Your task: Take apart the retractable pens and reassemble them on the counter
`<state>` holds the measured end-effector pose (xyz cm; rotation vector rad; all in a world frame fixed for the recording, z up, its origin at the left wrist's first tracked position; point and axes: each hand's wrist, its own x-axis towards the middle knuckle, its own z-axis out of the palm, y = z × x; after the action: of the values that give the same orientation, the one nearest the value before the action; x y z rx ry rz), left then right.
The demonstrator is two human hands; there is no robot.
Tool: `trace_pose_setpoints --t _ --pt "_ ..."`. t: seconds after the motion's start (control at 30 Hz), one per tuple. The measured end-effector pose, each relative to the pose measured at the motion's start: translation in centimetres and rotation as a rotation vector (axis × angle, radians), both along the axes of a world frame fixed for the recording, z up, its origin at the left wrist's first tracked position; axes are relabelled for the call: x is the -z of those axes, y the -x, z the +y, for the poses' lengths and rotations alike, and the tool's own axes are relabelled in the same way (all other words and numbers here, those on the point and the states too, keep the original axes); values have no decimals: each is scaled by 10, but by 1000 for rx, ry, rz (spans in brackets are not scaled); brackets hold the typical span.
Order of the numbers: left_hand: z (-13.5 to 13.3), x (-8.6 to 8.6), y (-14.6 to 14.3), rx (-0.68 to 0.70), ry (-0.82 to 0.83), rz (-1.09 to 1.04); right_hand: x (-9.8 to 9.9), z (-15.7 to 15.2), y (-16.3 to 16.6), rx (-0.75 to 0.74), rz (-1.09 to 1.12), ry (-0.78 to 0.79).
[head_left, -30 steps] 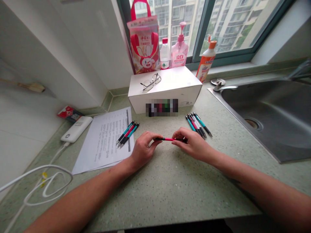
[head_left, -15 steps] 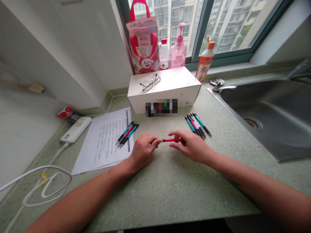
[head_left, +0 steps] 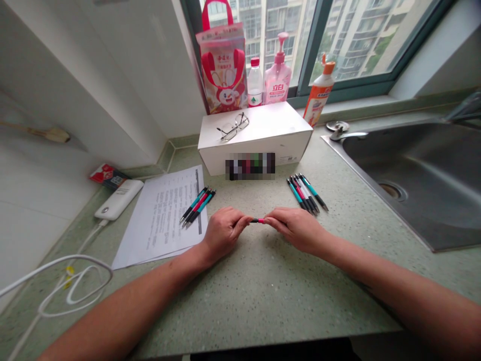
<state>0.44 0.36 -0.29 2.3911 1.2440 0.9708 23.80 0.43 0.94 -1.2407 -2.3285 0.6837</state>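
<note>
Near: left hand (head_left: pixel 226 230) pinches the black part of a pen (head_left: pixel 260 220); right hand (head_left: pixel 298 226) pinches its red barrel. Pen roughly level, between the hands, over the surface (head_left: pixel 263 291). Only a short length shows; fingers cover both ends, so which is the tip is uncertain. Judged light, stiff, hardly fragile. Smooth red barrel may slip or roll; black part probably grips better. Suggested hold: thumb and finger near each end. Beyond: paper (head_left: pixel 161 215), left; box (head_left: pixel 259 120), farthest.
</note>
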Motion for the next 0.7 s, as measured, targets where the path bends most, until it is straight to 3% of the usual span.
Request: trace_pose_setpoints --t 0.1,0.3,0.47,0.7 --pt "0 0 -1 0 -5 4 0 0 0 9 65 -58" --pt "1 -2 -1 -16 -3 18 1 1 -1 15 1 -7" --pt "1 -1 -1 -18 -9 28 2 2 -2 2 56 -86" --pt "2 -1 0 -29 56 17 2 1 -1 16 -25 -21"
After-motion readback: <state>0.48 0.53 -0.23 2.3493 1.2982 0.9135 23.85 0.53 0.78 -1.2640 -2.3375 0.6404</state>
